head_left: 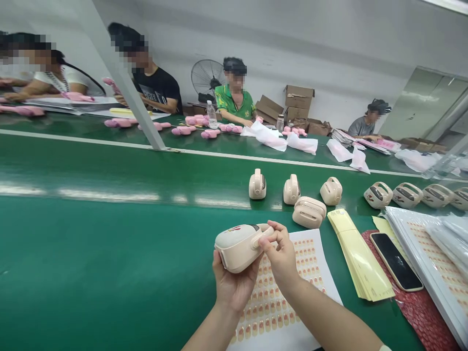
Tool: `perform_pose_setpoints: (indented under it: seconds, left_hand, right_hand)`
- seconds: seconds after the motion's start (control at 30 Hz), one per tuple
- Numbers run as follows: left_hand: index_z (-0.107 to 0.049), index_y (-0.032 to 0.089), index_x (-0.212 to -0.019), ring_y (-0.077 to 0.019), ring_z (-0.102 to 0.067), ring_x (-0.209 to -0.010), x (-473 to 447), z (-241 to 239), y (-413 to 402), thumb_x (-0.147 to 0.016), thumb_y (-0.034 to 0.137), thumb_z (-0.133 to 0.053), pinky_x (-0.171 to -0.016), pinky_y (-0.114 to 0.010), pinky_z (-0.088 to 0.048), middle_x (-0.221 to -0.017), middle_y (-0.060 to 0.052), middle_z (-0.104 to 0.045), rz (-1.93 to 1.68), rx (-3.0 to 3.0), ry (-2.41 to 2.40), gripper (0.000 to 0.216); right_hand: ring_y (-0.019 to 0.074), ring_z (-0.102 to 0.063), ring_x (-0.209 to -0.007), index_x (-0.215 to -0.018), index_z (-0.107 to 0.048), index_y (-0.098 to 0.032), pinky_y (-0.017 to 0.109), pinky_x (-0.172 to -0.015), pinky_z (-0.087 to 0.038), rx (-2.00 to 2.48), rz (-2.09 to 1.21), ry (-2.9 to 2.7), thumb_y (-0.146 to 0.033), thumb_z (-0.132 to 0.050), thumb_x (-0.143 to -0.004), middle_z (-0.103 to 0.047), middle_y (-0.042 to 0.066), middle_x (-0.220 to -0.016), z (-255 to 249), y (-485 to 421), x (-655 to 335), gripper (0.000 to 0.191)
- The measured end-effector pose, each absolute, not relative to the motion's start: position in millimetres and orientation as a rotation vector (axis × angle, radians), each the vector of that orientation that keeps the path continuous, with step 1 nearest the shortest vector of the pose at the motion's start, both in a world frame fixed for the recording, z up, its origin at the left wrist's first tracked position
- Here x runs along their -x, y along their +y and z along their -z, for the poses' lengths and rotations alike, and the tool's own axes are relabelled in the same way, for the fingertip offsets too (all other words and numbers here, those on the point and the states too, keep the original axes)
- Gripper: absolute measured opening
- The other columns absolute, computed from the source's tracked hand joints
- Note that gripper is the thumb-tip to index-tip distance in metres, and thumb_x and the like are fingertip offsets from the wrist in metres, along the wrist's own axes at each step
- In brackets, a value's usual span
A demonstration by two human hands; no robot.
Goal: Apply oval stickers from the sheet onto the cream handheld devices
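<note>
A small cream plastic device (236, 251) with a carry handle, a dark panel and a red printed design is held tilted above the green bench. My left hand (234, 287) supports it from below, fingers wrapped round its body. The thumb and fingers of my right hand (281, 253) press on the round joint at the side of the handle; whether a sticker is under them cannot be seen. Beneath my hands lies a white sheet of small oval stickers (272, 307), in orange and beige rows. A similar cream device (309, 212) rests just beyond the sheet.
More cream devices (258, 185) stand in a row along the bench. To the right are yellow paper strips (360, 256), a phone (397, 261) on red bubble wrap (426, 312), and stacked sticker sheets (427, 263). A slanted metal post (124, 78) rises ahead; co-workers sit across with pink items.
</note>
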State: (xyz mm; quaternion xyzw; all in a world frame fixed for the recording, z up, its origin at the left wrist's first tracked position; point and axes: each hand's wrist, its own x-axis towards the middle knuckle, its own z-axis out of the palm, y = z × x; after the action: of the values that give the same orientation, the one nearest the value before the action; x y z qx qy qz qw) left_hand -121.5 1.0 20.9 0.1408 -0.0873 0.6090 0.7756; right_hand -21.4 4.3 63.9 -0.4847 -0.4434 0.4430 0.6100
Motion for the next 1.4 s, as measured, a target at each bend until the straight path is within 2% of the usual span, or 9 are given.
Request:
perform_pose_setpoints:
  seconds: [0.2, 0.47, 0.67, 0.83, 0.93, 1.03, 1.17, 1.3, 1.4]
  left_hand:
    - [-0.052, 0.026, -0.121, -0.0226, -0.055, -0.11, 121, -23, 0, -0.083, 0.039, -0.05, -0.094, -0.033, -0.042, -0.117, -0.007, -0.063, -1.306, -0.264, -0.151, 0.041]
    - [-0.061, 0.027, -0.11, -0.018, -0.059, -0.105, 125, -21, -3, -0.079, 0.04, -0.054, -0.087, -0.024, -0.046, -0.112, -0.005, -0.066, -1.231, -0.167, -0.09, 0.034]
    - [-0.054, 0.031, -0.118, -0.0176, -0.06, -0.103, 123, -19, -6, -0.079, 0.044, -0.051, -0.085, -0.023, -0.048, -0.106, -0.002, -0.069, -1.19, -0.158, -0.088, 0.041]
    - [-0.044, 0.027, -0.127, -0.0211, -0.062, -0.1, 123, -18, -6, -0.078, 0.043, -0.053, -0.085, -0.027, -0.049, -0.112, -0.007, -0.066, -1.233, -0.162, 0.002, 0.052]
    - [-0.047, 0.028, -0.124, -0.0239, -0.06, -0.102, 129, -19, -3, -0.072, 0.048, -0.058, -0.084, -0.031, -0.05, -0.111, -0.007, -0.066, -1.247, -0.217, 0.072, 0.057]
    - [-0.046, 0.035, -0.122, -0.0226, -0.059, -0.104, 135, -23, 0, -0.07, 0.049, -0.06, -0.082, -0.034, -0.051, -0.11, 0.0, -0.067, -1.374, -0.283, 0.195, 0.055]
    - [-0.056, 0.034, -0.109, -0.023, -0.059, -0.101, 136, -31, 3, -0.058, 0.048, -0.071, -0.08, -0.032, -0.051, -0.099, 0.002, -0.07, -1.517, -0.431, 0.531, 0.054]
    - [-0.052, 0.028, -0.111, -0.0294, -0.058, -0.098, 130, -38, -3, -0.043, 0.031, -0.082, -0.078, -0.038, -0.05, -0.105, -0.004, -0.063, -1.438, -0.798, 0.861, 0.074]
    - [-0.049, 0.028, -0.115, -0.0317, -0.053, -0.105, 121, -38, -10, -0.04, 0.023, -0.082, -0.088, -0.043, -0.043, -0.115, -0.006, -0.056, -1.471, -1.106, 1.025, 0.082]
  right_hand:
    - [0.0241, -0.048, -0.105, -0.058, -0.051, -0.02, 0.044, -0.092, -0.035, 1.171, -0.777, -1.169, -0.033, -0.058, -0.072, -0.051, 0.009, -0.102, -57, 2, 26, 0.021]
    - [0.0238, -0.047, -0.099, -0.07, -0.052, -0.021, 0.043, -0.085, -0.039, 1.071, -0.082, -1.525, -0.029, -0.055, -0.077, -0.048, 0.01, -0.103, -45, 7, 19, 0.011]
    - [0.0239, -0.044, -0.106, -0.109, -0.043, -0.02, 0.041, -0.089, -0.04, 1.139, -0.552, -1.481, -0.039, -0.063, -0.067, -0.044, 0.011, -0.111, -51, 4, 21, 0.05]
    - [0.0184, -0.05, -0.087, -0.09, -0.051, -0.022, 0.033, -0.078, -0.044, 1.201, -0.76, -1.385, -0.034, -0.05, -0.077, -0.051, 0.003, -0.09, -44, 19, 9, 0.018]
    - [0.0177, -0.052, -0.082, -0.084, -0.056, -0.021, 0.034, -0.078, -0.043, 1.331, -0.784, -1.431, -0.026, -0.04, -0.082, -0.053, 0.003, -0.084, -35, 42, -15, 0.016]
    - [0.0217, -0.049, -0.086, -0.073, -0.062, -0.021, 0.041, -0.084, -0.038, 1.419, -0.741, -1.503, -0.019, -0.059, -0.069, -0.054, 0.004, -0.081, -26, 57, -31, 0.006]
    - [0.0236, -0.048, -0.086, -0.051, -0.059, -0.021, 0.043, -0.084, -0.036, 1.408, -0.732, -1.557, -0.012, -0.071, -0.055, -0.055, 0.003, -0.073, -18, 61, -33, 0.016]
    - [0.0207, -0.054, -0.084, -0.058, -0.059, -0.02, 0.037, -0.077, -0.042, 1.372, -0.753, -1.508, -0.024, -0.064, -0.067, -0.059, 0.004, -0.078, -30, 61, -41, 0.011]
    - [0.0198, -0.056, -0.088, -0.065, -0.059, -0.019, 0.034, -0.075, -0.044, 1.28, -0.799, -1.471, -0.032, -0.059, -0.072, -0.06, 0.005, -0.088, -56, 54, -49, 0.015]
